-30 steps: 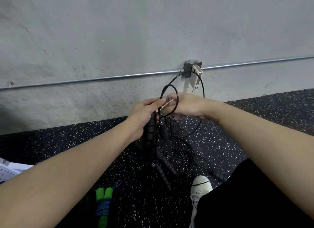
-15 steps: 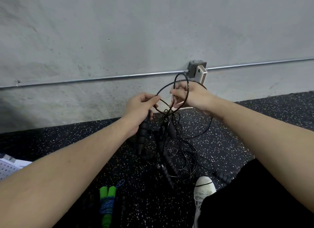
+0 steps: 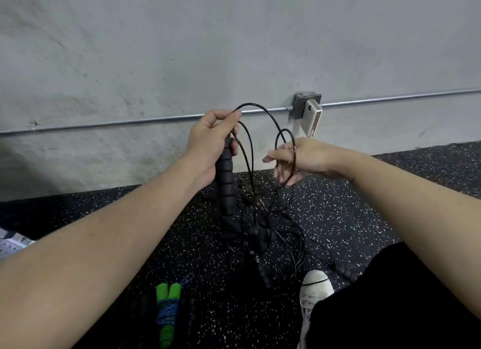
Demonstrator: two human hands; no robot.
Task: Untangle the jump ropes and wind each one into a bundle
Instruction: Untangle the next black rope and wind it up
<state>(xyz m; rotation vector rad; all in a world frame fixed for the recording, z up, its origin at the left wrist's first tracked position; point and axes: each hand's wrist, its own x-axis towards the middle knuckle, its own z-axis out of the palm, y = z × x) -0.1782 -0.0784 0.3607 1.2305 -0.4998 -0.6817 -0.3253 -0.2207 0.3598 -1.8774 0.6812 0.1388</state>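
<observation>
- Two bare forearms reach in from the lower corners of the frame toward the centre, above a black speckled floor (image 3: pixel 351 218) that meets a grey concrete wall (image 3: pixel 182 49).
- The left hand (image 3: pixel 210 143), just left of centre, is closed in a fist around the top of a black ribbed foam handle (image 3: pixel 225 182). The handle hangs straight down below the palm, its lower end free in the air.
- The left thumb and forefinger are pressed together at the top of the fist, pinching a thin black cord (image 3: pixel 263 112) where it leaves the handle.
- The cord arches up and right across the wall, then drops toward the right hand (image 3: pixel 302 157), right of centre.
- The right hand's fingers (image 3: pixel 282 173) are loosely spread and point down and left. A small loop of the cord lies across them; whether any finger grips it cannot be told.
- Below both hands, in the lower centre, a tangle of black ropes (image 3: pixel 263 239) with more ribbed handles rests on the floor, with strands rising to the hands.
- At the lower left, a green-handled rope (image 3: pixel 168 307) lies apart on the floor, wound with blue cord into a bundle.
- A white shoe (image 3: pixel 315 286) shows at the lower right, just beside the tangle.
- A metal conduit (image 3: pixel 104 125) runs along the wall to a junction box (image 3: pixel 303 102) in the upper right.
</observation>
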